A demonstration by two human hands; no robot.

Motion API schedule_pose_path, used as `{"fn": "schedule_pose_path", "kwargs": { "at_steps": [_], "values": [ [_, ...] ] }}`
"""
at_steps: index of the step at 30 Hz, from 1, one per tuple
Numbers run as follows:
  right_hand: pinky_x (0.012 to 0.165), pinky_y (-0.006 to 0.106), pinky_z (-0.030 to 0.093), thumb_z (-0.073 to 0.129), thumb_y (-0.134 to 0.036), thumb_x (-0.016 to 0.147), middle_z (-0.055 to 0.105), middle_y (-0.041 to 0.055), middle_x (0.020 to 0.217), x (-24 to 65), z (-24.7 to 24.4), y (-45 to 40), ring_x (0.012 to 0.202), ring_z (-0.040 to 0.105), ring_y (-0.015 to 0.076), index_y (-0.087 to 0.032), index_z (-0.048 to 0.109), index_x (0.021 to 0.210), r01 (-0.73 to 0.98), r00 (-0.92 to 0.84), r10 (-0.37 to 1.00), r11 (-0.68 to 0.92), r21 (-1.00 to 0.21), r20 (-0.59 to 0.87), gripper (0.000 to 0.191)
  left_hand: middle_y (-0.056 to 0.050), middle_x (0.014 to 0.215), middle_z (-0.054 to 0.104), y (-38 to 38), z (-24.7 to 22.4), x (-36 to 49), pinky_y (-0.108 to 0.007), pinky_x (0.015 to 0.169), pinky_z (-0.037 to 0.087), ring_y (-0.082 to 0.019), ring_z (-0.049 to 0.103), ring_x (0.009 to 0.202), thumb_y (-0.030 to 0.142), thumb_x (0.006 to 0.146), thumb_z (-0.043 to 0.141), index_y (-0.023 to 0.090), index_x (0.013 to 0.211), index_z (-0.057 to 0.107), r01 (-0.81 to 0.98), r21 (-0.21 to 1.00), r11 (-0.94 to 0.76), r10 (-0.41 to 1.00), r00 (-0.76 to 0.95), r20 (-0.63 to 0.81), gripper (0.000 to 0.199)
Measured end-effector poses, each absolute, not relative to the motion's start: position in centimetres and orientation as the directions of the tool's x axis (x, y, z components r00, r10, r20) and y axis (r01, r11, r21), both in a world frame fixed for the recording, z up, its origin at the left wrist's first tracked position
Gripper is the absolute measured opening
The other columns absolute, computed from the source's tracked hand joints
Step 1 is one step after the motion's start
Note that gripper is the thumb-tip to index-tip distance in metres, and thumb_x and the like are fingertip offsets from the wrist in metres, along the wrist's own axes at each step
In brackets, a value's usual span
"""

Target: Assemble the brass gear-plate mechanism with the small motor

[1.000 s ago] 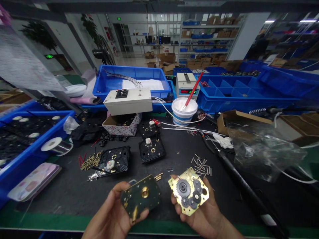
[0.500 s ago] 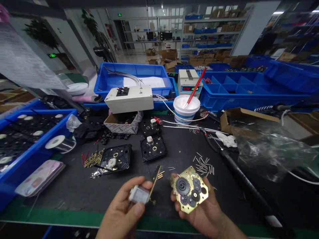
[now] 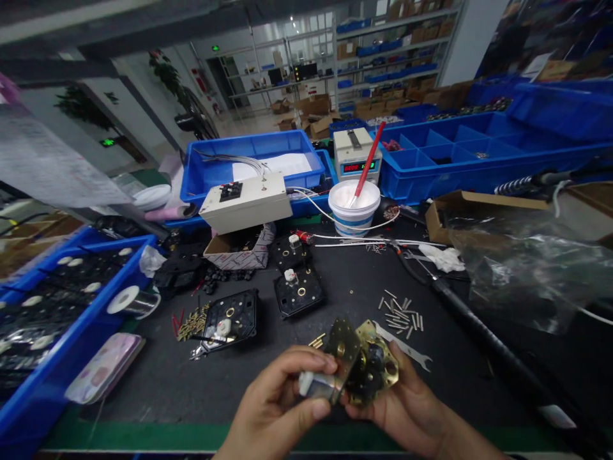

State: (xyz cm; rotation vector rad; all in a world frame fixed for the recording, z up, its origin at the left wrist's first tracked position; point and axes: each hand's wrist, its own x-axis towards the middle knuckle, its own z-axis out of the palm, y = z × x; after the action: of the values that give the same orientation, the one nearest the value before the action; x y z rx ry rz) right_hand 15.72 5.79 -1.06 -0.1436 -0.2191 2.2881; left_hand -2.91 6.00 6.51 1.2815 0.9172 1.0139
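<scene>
My left hand (image 3: 282,399) is closed on a small motor (image 3: 320,386) fixed to a brass-coloured metal plate (image 3: 343,348), which stands tilted. In my right hand (image 3: 407,406) is a yellowish metal gear plate (image 3: 390,377) with dark plastic gears on its face. The two plates are held close together, partly overlapping in view; whether they touch I cannot tell. Behind my right hand lies an open-end wrench (image 3: 414,354) on the black mat. Several brass pins (image 3: 317,342) lie just beyond my left hand, and loose steel pins (image 3: 402,314) are scattered farther right.
Black housings (image 3: 299,291) with white parts sit mid-mat, another housing (image 3: 232,319) to the left. A white tub (image 3: 354,214) holds white paste and a red-handled brush. A solder spool (image 3: 134,301) and a blue bin (image 3: 62,345) are at left. A black torque-driver-like tool (image 3: 479,338) stretches along the right.
My left hand has moved right, bringing the motor and its plate up against or close to the gear plate. The gear plate has tilted. The wrench now shows, and the whole view has shifted.
</scene>
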Motion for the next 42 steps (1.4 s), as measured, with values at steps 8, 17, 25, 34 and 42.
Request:
{"fn": "schedule_pose_path", "kwargs": {
  "at_steps": [8,17,25,34,42],
  "values": [
    [0.077,0.027,0.053,0.058,-0.054,0.083,0.067,0.0156,0.105,15.6,-1.1,5.9,0.091,0.064,0.019,-0.006,0.062,0.113,-0.745,-0.627,0.777,-0.621,-0.244,-0.061,0.056,0.0,0.102,0.067,6.8,7.2,-2.7,-0.022,0.088,0.048,-0.015,0.061,0.099,0.0,0.077,0.061,0.031,0.106,0.062,0.158,0.96,-0.232,0.871,0.472,0.133,0.043],
    [0.078,0.03,0.053,0.063,-0.055,0.079,0.069,0.0154,0.101,15.6,-0.8,5.7,0.086,0.068,0.0205,-0.011,0.062,0.115,-0.748,-0.625,0.774,-0.63,-0.209,-0.098,0.056,0.0,0.09,0.068,6.4,7.4,-2.2,-0.018,0.08,0.051,-0.015,0.063,0.09,0.011,0.072,0.071,0.027,0.087,0.069,0.009,1.0,-0.007,0.989,0.146,0.006,0.022],
    [0.082,0.034,0.05,0.063,-0.05,0.081,0.067,0.016,0.108,15.7,-0.8,5.5,0.093,0.066,0.0232,-0.016,0.057,0.12,-0.775,-0.586,0.809,-0.579,-0.252,-0.053,0.052,0.0,0.09,0.07,6.0,6.6,-1.8,-0.016,0.077,0.051,-0.015,0.065,0.088,0.019,0.067,0.078,0.026,0.086,0.07,-0.105,0.986,0.128,0.992,0.032,-0.126,0.022],
    [0.085,0.038,0.047,0.066,-0.045,0.081,0.066,0.0152,0.109,16.0,-0.9,5.3,0.097,0.064,0.0255,-0.018,0.053,0.122,-0.773,-0.572,0.818,-0.562,-0.293,-0.06,0.051,-0.001,0.089,0.07,5.8,7.0,-2.0,-0.019,0.078,0.052,-0.016,0.065,0.089,0.013,0.068,0.075,0.026,0.086,0.071,-0.017,0.999,0.035,0.999,0.042,-0.034,0.022],
    [0.081,0.033,0.051,0.063,-0.051,0.081,0.067,0.0169,0.106,15.8,-0.9,5.3,0.092,0.066,0.0239,-0.012,0.059,0.117,-0.762,-0.594,0.801,-0.589,-0.269,-0.072,0.053,-0.003,0.091,0.07,5.9,7.3,-1.9,-0.023,0.079,0.053,-0.018,0.065,0.09,0.01,0.07,0.072,0.027,0.087,0.071,0.086,0.996,-0.035,0.994,0.101,0.026,0.024]
  ]
}}
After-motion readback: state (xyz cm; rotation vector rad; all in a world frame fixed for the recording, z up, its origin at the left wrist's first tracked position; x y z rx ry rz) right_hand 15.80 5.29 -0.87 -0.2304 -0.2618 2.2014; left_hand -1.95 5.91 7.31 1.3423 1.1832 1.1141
